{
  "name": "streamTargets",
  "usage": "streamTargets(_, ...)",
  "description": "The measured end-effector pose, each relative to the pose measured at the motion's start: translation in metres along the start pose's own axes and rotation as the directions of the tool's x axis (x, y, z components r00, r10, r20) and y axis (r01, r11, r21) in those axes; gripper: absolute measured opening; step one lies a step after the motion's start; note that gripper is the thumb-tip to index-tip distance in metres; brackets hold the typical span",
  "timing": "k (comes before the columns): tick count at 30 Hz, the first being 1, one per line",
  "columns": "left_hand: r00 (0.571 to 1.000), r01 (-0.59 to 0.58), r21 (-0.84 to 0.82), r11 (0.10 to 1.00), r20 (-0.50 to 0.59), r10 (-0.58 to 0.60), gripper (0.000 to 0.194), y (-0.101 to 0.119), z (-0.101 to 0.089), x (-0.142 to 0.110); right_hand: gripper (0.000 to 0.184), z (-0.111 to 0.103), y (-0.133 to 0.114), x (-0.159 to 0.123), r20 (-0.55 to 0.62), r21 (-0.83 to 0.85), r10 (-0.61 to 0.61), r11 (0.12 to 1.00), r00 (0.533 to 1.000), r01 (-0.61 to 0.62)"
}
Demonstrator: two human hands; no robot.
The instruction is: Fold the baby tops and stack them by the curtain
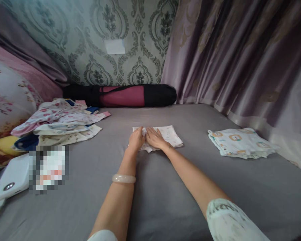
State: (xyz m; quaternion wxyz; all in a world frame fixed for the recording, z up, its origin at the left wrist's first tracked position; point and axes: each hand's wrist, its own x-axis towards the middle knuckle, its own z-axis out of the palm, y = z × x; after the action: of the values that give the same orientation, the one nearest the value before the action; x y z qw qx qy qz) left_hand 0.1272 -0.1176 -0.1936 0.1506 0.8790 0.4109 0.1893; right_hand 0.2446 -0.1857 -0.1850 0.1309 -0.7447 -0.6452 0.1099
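Observation:
A small white printed cloth (169, 134), folded into a flat rectangle, lies on the grey bed sheet (165, 187) in the middle of the view. My left hand (136, 139) lies flat on its left end, fingers stretched out and together. My right hand (154, 138) rests right beside it, palm down on the cloth, fingers extended. The two hands touch each other. A pale bangle (123, 178) sits on my left forearm.
A loose heap of printed clothes (60, 122) lies at the left. A folded stack of white cloths with orange prints (240, 143) sits at the right by the curtain (240, 57). A black and maroon long bag (125, 95) lies against the wall. A white device (11, 177) lies near left.

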Motion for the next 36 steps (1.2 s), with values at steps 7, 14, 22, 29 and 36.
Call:
streamTargets(7, 0.992, -0.097, 0.108, 0.989, 0.088, 0.088, 0.046, 0.015, 0.009, -0.004, 0.057, -0.008, 0.021, -0.008, -0.084, -0.111, 0.053, 0.992, 0.995, -0.062)
streamTargets(14, 0.988, -0.064, 0.139, 0.988, 0.149, 0.043, 0.044, 0.014, 0.017, -0.007, 0.056, 0.004, 0.024, -0.009, -0.08, -0.149, 0.067, 0.986, 0.995, -0.078)
streamTargets(22, 0.985, -0.1, 0.168, 0.981, 0.155, 0.074, 0.043, 0.007, 0.02, -0.007, 0.058, -0.015, 0.035, -0.012, -0.028, -0.023, 0.107, 0.994, 0.994, -0.108)
streamTargets(29, 0.954, -0.166, 0.195, 0.967, 0.28, 0.108, 0.038, 0.01, 0.003, 0.004, 0.059, -0.037, 0.074, -0.038, -0.046, -0.182, 0.147, 0.971, 0.988, -0.153)
streamTargets(36, 0.965, -0.188, 0.279, 0.942, 0.23, 0.124, 0.049, -0.006, -0.009, 0.001, 0.06, -0.032, 0.087, -0.044, 0.01, -0.155, 0.129, 0.98, 0.992, -0.126)
